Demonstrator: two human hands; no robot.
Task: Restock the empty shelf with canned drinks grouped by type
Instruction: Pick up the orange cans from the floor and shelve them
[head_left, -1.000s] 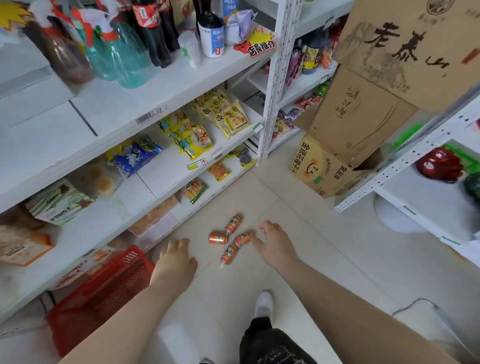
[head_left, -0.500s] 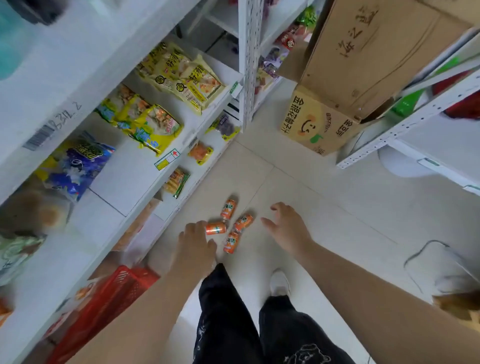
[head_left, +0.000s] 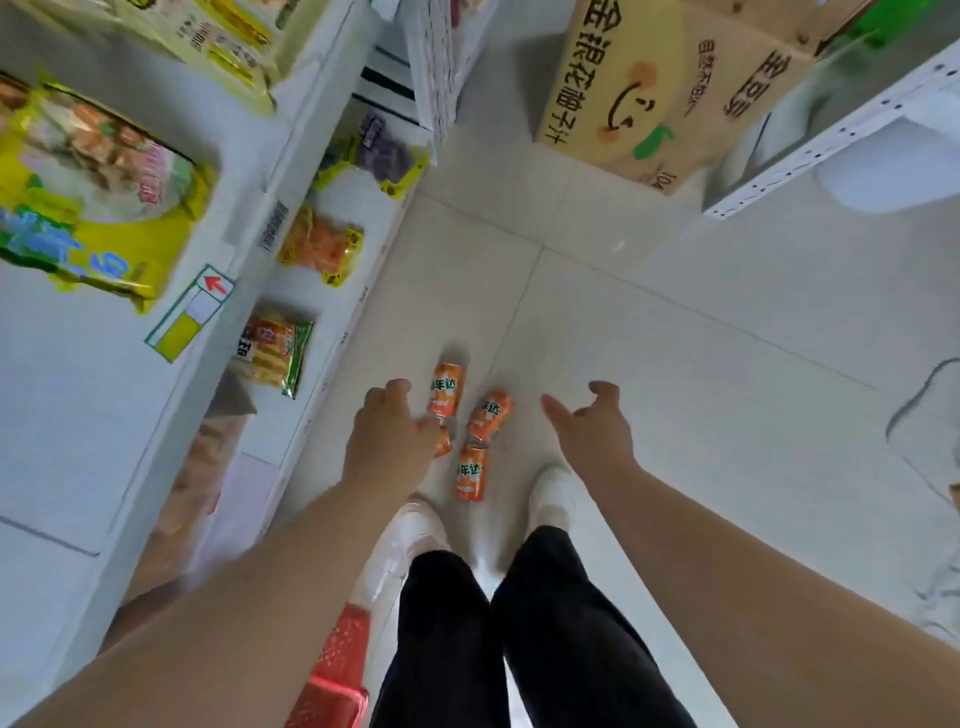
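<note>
Floor (head_left: 675, 338) of pale tiles, seen from above, bounded by white shelving (head_left: 78, 415) on the left and a cardboard box (head_left: 649, 104) at the top. The box is printed 金银花柚子汁 beside a smiling face. A red basket (head_left: 337, 670) shows at the bottom edge beside the person's left leg. Snack packets (head_left: 322, 249) lie flat on the lower shelves, their lettering too blurred to read.

Both hands reach down, apart. The left hand (head_left: 387, 441) has its fingers bent over 1 can; grip or mere cover cannot be told. The right hand (head_left: 592, 431) holds nothing, its fingers loosely curved, just right of the cluster.

4 orange cans (head_left: 470, 474) lie on their sides on the floor ahead of the white shoes (head_left: 550, 488).
- The farthest can (head_left: 445, 389) and the nearest each have the long axis running almost straight away from the person.
- The slanted can (head_left: 491, 415) runs from far right to near left.
- The 4th can (head_left: 443, 444) is mostly hidden, axis unclear.

Green characters 年达 read on 3 labels.
</note>
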